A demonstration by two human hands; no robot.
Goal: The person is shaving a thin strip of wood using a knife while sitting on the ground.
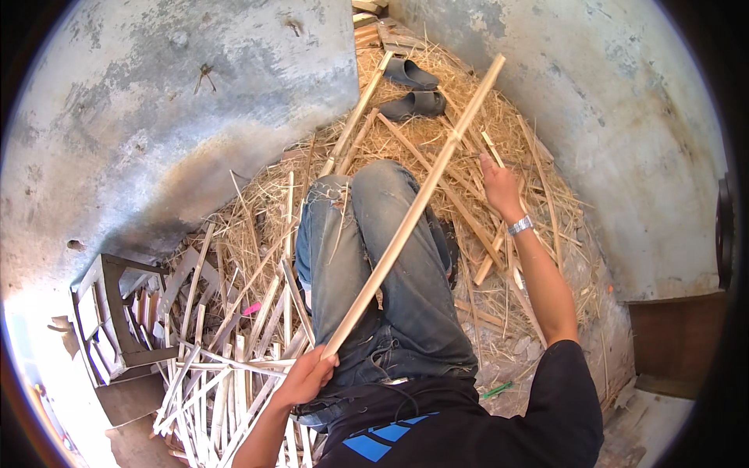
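Down among the straw, one long cane in hand

Overhead, two grey concrete walls [156, 117] closed in on a narrow strip of floor buried under straw [437, 132]. Across that litter sat the person, their jeans-clad leg [382, 265] stretched out the middle of the view, a black shirt at the bottom edge. To their left lay a loose heap of pale split slats [226, 366], some crossing others, and beside it a small dark wooden stool [109, 320] close to the wall.

A long bamboo stick [413, 210] ran slantwise over the leg — from the lower left up toward the far right wall, its upper end raised clear of the straw. The left hand [308, 376] was closed round the stick's lower end, just above the slat heap. The right hand [499, 183], a silver watch [520, 226] at the wrist, reached out to the right of the stick; its fingers were curled about a short thin sliver [491, 148] — how firmly, I could not tell.

Farther off, a pair of dark slippers [413, 90] rested on the straw near the top.
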